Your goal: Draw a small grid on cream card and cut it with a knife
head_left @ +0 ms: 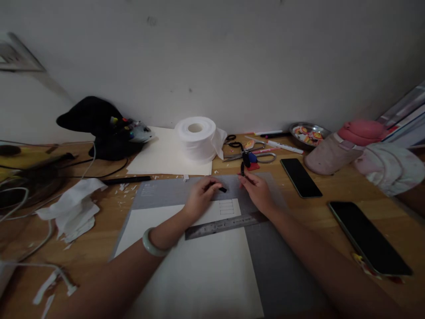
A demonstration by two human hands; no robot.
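My left hand (pixel 201 195), with a pale bangle on its wrist, is closed on a small black piece (pixel 222 189) that pokes out past the fingertips. It hovers over the top of a white paper sheet (pixel 199 261). Between thumb and fingers my right hand (pixel 257 190) pinches a slim black pen-like thing (pixel 242 168), its end pointing up; most of it is hidden. A metal ruler (pixel 215 227) lies across the sheet, below both hands. Just above the ruler, a small ladder-like grid (pixel 226 207) is drawn in thin dark lines. Beneath the sheet lies a grey mat (pixel 279 261).
A white tissue roll (pixel 195 139) stands on spare paper (pixel 154 155) at the back. Scissors (pixel 265 156), pens (pixel 284 147), a metal bowl (pixel 308 135) and a pink-lidded bottle (pixel 341 146) sit right of it. Two phones (pixel 300 177) lie rightward; crumpled tissue (pixel 73 208) and cables lie left.
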